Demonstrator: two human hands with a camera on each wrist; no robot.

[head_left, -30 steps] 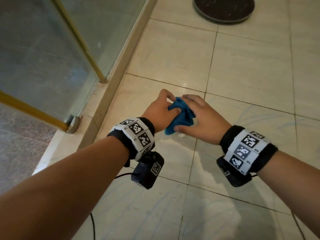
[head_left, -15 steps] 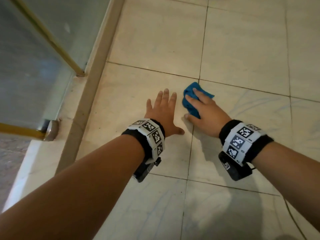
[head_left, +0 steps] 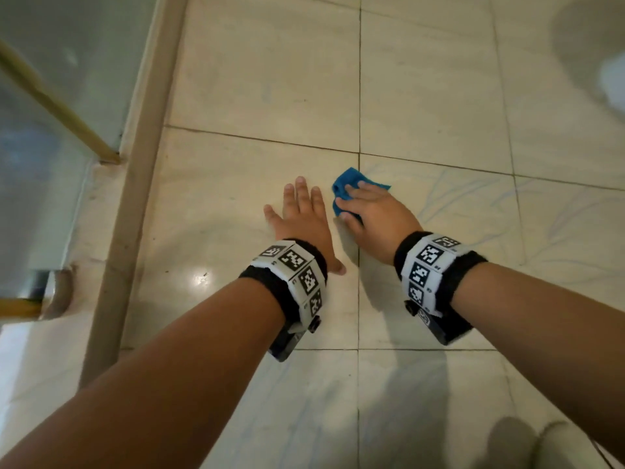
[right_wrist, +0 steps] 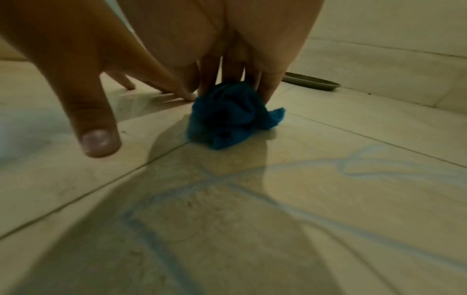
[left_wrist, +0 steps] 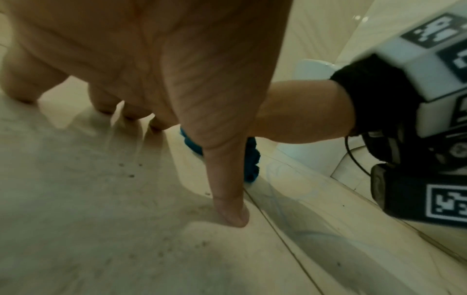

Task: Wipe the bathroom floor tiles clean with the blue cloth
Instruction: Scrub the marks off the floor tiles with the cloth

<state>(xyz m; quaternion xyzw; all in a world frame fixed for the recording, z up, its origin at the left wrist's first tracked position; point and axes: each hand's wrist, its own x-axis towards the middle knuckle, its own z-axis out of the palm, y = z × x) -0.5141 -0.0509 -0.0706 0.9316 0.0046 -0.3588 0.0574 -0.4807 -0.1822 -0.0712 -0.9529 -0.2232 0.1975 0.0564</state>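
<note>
Two bare hands: left hand (head_left: 302, 216), right hand (head_left: 375, 211). One crumpled blue cloth (head_left: 348, 184). One round dark dish (right_wrist: 312, 81).

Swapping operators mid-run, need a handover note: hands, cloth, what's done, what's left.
Left hand: flat on the floor tile, fingers spread, holding nothing, bracing.
Right hand: fingers straight, pressing the bunched blue cloth onto the floor beside the left hand, at the grout crossing.
Done: cloth is down on the tile and under pressure; how much wiping has happened cannot be told.
Left: blue streak marks cover the tile on the right hand's side, and dark specks lie on the tile under the left hand. Probably work the cloth across the streaks first, then the specks.
</note>
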